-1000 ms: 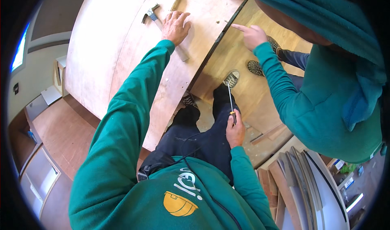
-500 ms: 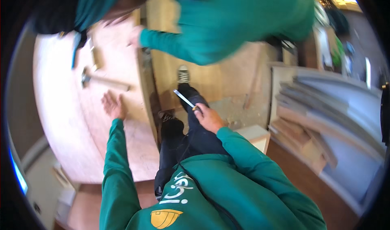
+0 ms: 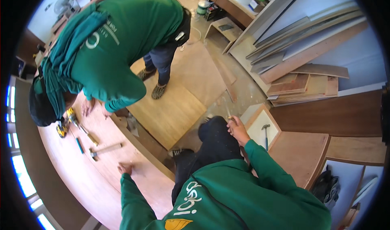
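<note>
My right hand [image 3: 238,131] is closed on the handle of a chisel, whose thin metal blade [image 3: 228,108] points away from me above my knee. My left hand [image 3: 125,168] rests on the pale wooden panel [image 3: 101,177] with its fingers curled in and nothing visible in them. Just beyond it lies a hammer [image 3: 109,148] with a wooden handle, apart from the hand. Farther along the panel are another wooden-handled tool [image 3: 90,136], a slim teal stick-like thing [image 3: 79,145] and a yellow and black power drill [image 3: 61,129].
A co-worker in green [image 3: 118,47] leans over the panel's far end, both hands on it. To my right, a claw hammer [image 3: 266,135] lies in an open wooden box [image 3: 255,113]. Curved boards [image 3: 313,37] lean behind stacked offcuts [image 3: 300,85]. A plywood sheet [image 3: 170,116] covers some floor.
My view has swung round to the right, showing more of the room. My left hand's spread fingers have curled in. The chisel stays in my right hand, now beside the wooden box.
</note>
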### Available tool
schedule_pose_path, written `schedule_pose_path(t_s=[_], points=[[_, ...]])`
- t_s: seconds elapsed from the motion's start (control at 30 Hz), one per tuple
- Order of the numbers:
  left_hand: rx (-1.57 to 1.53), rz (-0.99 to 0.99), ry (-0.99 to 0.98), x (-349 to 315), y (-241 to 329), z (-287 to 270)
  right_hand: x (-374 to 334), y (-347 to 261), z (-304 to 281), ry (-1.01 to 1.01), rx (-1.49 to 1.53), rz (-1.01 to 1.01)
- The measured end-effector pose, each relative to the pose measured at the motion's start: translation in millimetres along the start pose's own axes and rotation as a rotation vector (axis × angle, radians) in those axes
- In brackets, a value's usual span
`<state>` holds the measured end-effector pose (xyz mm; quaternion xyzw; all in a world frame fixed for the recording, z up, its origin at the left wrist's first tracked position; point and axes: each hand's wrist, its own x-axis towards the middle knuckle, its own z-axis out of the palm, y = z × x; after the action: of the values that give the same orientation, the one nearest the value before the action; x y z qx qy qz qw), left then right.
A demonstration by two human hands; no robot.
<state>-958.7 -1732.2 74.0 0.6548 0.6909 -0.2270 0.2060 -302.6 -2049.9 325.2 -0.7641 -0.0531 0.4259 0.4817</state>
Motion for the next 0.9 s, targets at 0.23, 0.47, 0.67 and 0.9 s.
schedule_pose_path(t_s=[0.23,0.47,0.67,0.9], points=[[-0.168,-0.210,-0.097,-66,77,42,-1,75,-107,0.124,0.247,0.022],[-0.343,-0.085,-0.105,-86,173,39,42,119,-142,0.206,0.537,0.242],[-0.795,0.144,-0.159,-59,305,41,140,138,-212,0.104,0.311,0.003],[0.348,1.015,0.060,-45,401,-15,164,70,-282,0.150,0.333,0.120]])
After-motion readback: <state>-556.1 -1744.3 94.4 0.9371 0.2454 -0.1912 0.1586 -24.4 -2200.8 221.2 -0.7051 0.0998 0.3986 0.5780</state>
